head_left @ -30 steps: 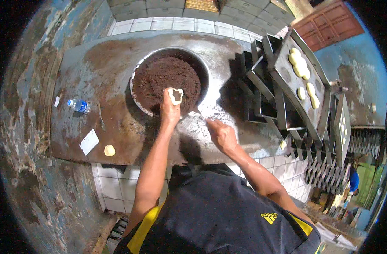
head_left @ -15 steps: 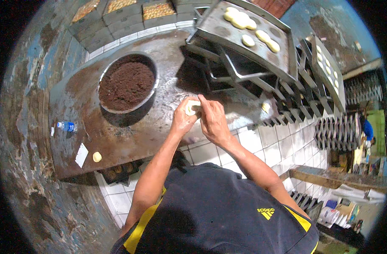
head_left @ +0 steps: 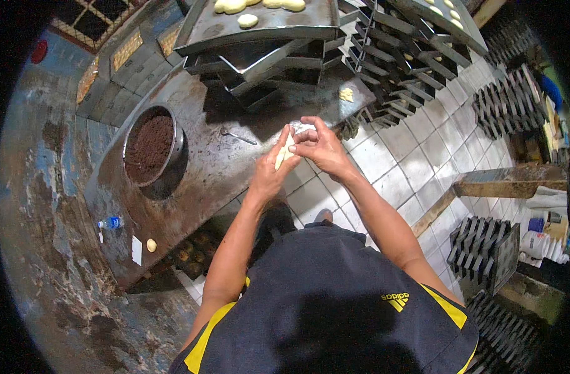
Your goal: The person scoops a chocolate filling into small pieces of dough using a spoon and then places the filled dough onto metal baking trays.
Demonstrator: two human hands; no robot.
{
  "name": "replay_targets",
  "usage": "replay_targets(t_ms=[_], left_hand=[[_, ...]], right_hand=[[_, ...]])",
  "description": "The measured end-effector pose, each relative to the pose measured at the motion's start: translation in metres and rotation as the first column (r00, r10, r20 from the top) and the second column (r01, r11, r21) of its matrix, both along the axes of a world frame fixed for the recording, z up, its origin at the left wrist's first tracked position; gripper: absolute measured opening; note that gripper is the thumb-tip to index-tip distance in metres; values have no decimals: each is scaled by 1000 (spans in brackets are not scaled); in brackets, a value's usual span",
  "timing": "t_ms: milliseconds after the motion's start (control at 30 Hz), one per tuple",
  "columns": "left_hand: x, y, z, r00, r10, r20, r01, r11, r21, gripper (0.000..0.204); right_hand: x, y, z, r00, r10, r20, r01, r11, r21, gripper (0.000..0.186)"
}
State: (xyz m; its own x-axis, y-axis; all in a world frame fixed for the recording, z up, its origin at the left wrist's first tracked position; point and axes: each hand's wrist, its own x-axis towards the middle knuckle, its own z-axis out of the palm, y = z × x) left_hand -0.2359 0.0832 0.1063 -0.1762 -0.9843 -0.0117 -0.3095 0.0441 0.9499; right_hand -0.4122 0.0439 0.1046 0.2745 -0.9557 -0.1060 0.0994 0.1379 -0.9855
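Note:
My left hand and my right hand meet over the edge of the dark metal worktable, both closed around a pale piece of dough. The dough is pinched between the fingers and mostly hidden by them. A round metal bowl of dark brown filling stands on the table to the left of my hands. A metal baking tray with several shaped pale dough pieces rests on stacked trays beyond my hands.
A small spoon lies on the table by my hands. A dough lump sits at the right end. At the near left lie a small plastic bottle, a white card and a dough ball. Stacked empty trays stand on the tiled floor.
My left hand came away from the bowl of filling with the dough, and both hands joined on it. The view swung right, toward the trays.

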Motion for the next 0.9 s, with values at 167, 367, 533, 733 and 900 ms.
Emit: replay_targets(t_ms=[167,367,533,733,900], left_hand=[[-5,-41,-29,916,-58,397,64,998,-3,39],[6,-102,-77,955,-162,250,188,979,-82,23],[9,-119,-89,968,-132,-214,198,924,326,25],[-4,-137,-80,872,-83,-482,199,960,194,68],[-31,-130,-54,896,-83,-436,102,995,20,89]], right_hand=[[-6,0,11,830,-164,-533,-235,764,-600,33],[-34,-73,-34,943,-258,-211,195,940,-278,13],[-102,-193,-142,579,-601,-550,330,790,-516,21],[-95,-199,-162,264,-695,-668,2,693,-721,26],[-48,-129,-41,979,-189,-77,188,982,-24,28]])
